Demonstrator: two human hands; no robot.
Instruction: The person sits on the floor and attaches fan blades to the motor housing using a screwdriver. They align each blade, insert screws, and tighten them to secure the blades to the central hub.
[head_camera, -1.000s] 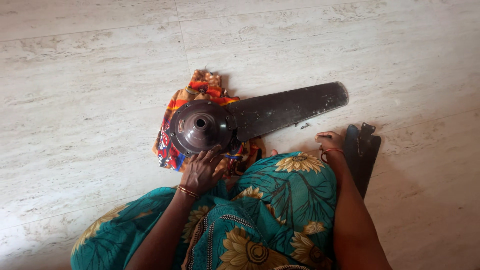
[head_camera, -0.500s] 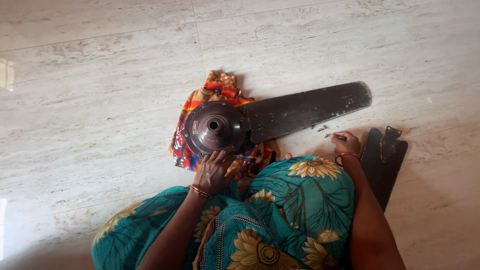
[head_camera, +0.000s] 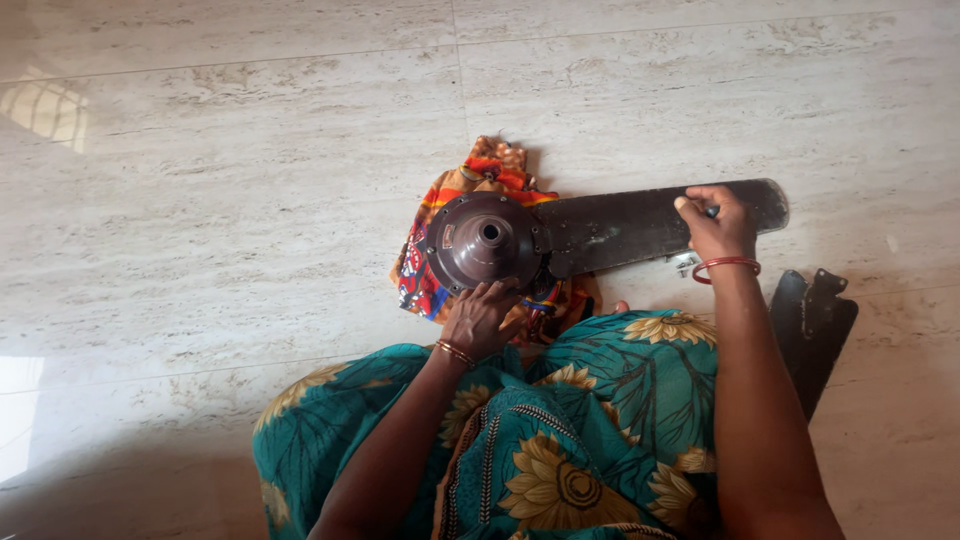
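A dark brown ceiling fan motor (head_camera: 487, 240) lies on a colourful cloth (head_camera: 440, 250) on the marble floor, with one long blade (head_camera: 620, 228) attached and pointing right. My left hand (head_camera: 480, 318) rests on the near rim of the motor, fingers spread against it. My right hand (head_camera: 715, 225) lies on the outer part of the blade, closed around a small dark tool whose tip shows past my fingers. My lap, in a teal cloth with yellow flowers (head_camera: 560, 430), fills the bottom of the view.
A second detached dark blade (head_camera: 810, 335) lies on the floor to the right of my right arm. A small metal piece (head_camera: 687, 262) sits on the floor just under the blade near my right wrist. Pale marble tiles (head_camera: 220, 200) surround everything.
My right hand has moved up from the floor beside the loose blade onto the attached blade. The left hand stays on the motor. The view has shifted, placing the fan further right.
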